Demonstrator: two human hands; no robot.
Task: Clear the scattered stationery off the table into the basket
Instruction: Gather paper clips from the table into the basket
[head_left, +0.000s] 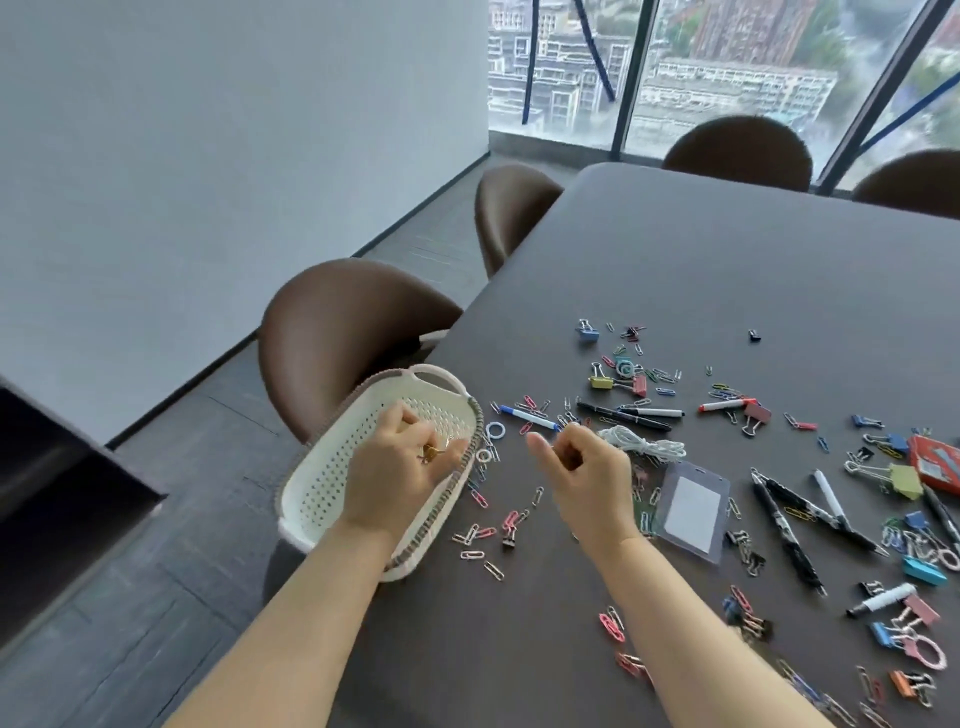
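Dozens of paper clips (480, 535), binder clips (906, 480) and markers (652, 412) litter the table (727, 270) from 12 to 4 o'clock of the right hand (582, 473). Its fingers curl inward; whether they hold anything, I cannot tell. At 9 o'clock, the left hand (400, 462) pinches a small gold clip (434, 453) over the white basket (332, 457) at the table's edge, probably ready to drop it in.

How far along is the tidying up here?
Barely started. The basket looks bare inside. The left hand holds a small gold item over it; the right hand hovers curled, contents unclear. Pens, binder clips, paper clips, a cord and a badge holder lie on the table.
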